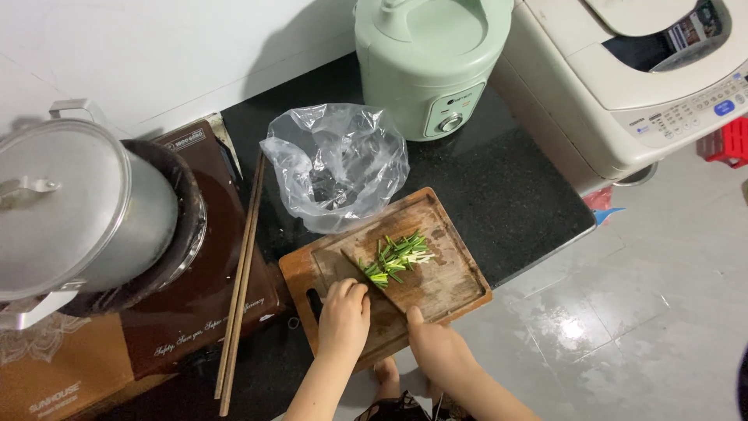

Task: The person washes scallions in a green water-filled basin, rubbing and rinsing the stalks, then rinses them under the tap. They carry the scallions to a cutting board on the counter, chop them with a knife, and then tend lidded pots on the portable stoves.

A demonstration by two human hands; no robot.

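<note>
While the green onions (397, 257) are pinned on the cutting board (452, 281) by the curled left hand (344, 316), chopping is under way; the right hand (436, 343) is clamped on the knife (374, 284), and further even cuts are judged due.

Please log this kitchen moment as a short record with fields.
Surface: dark counter
Board: wooden cutting board
On board: cut green onions
Left hand: fingers curled, beside the onions
Right hand: holds a knife, blade by the onions
Behind board: clear plastic bag, pale green rice cooker
Left side: lidded metal pot, long chopsticks
</note>
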